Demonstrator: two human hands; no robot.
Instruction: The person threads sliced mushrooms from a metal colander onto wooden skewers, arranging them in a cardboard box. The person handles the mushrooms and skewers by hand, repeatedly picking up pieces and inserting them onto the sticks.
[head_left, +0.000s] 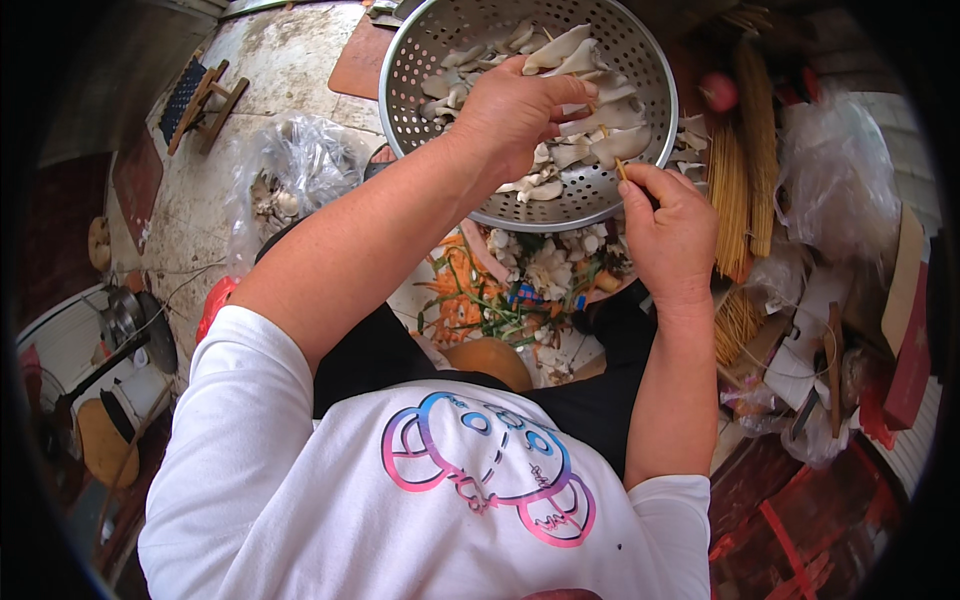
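Observation:
A bamboo skewer (619, 166) slants across the big perforated metal colander (409, 86), with several pale oyster mushroom pieces (615, 116) threaded along it. Its lower end is pinched between the thumb and forefinger of my right hand (671, 221), just outside the colander's near right rim. My left hand (517, 112) reaches over the colander and grips the upper part of the skewered mushrooms; its fingertips are partly hidden among them. Beneath, more loose oyster mushrooms (454, 79) lie in the colander.
Bundled bamboo skewers (727, 199) stand at the right, near a clear plastic bag (840, 172). Below the colander lie orange and green vegetable scraps (469, 296). A plastic bag of mushrooms (289, 172) sits on the floor at left, with a folding stool (206, 105) beyond.

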